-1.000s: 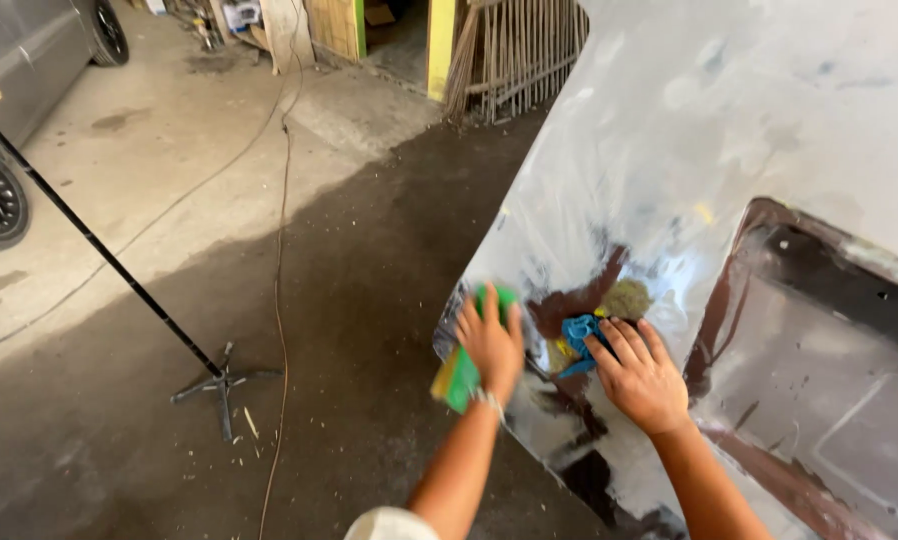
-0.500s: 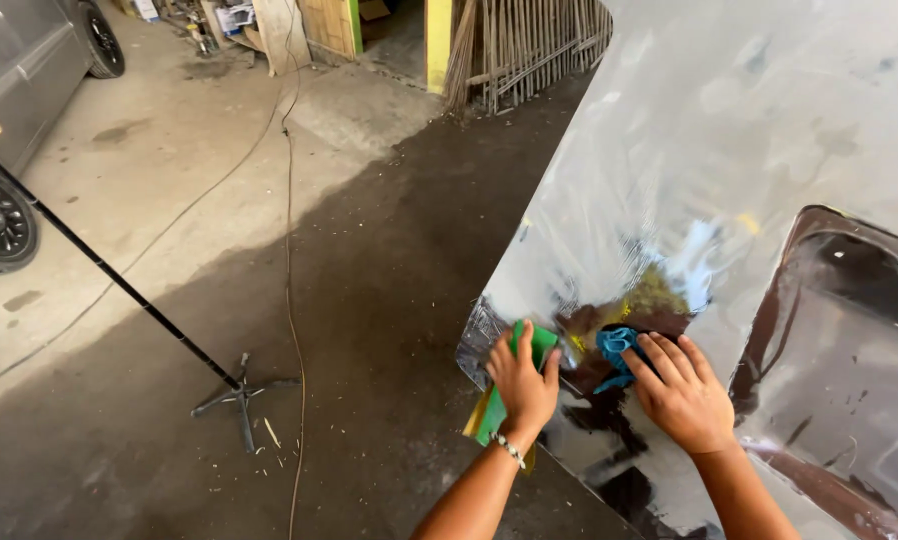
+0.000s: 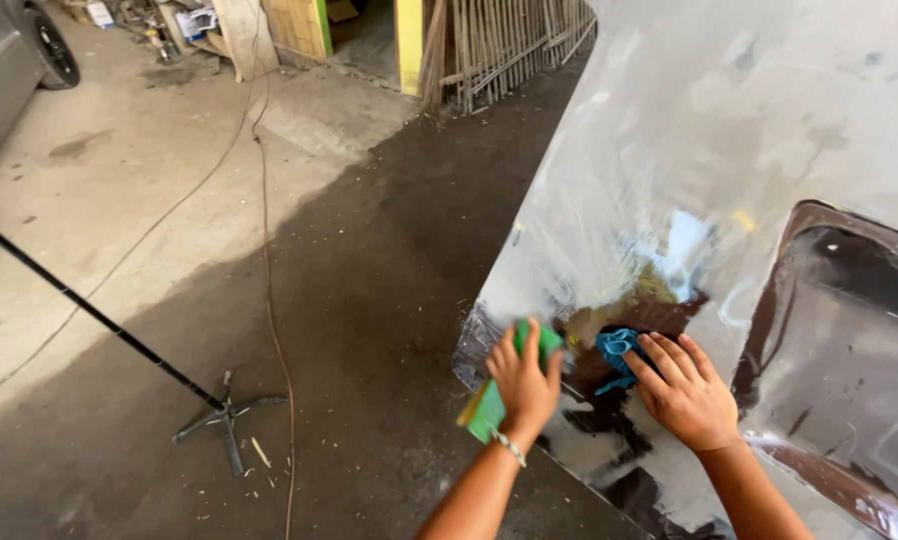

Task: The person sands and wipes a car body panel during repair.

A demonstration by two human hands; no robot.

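A large grey, primed car body panel (image 3: 729, 150) fills the right side, wet and glossy, with a dark recessed opening (image 3: 849, 340) at right. My left hand (image 3: 522, 385) grips a green and yellow sponge (image 3: 489, 408) against the panel's lower left edge. My right hand (image 3: 684, 392) presses flat on a crumpled blue cloth (image 3: 617, 348) on the panel, just right of the sponge. Dark wet patches surround both hands.
A black stand with a splayed foot (image 3: 224, 415) slants across the concrete floor at left. A thin cable (image 3: 267, 260) trails over the floor. A car wheel (image 3: 54, 50) shows top left. Wooden boards and bamboo sticks (image 3: 499, 45) lean at the back.
Both hands have slid a little to the right and down along the panel, staying on the sponge and cloth. The view has shifted, showing more floor at left.
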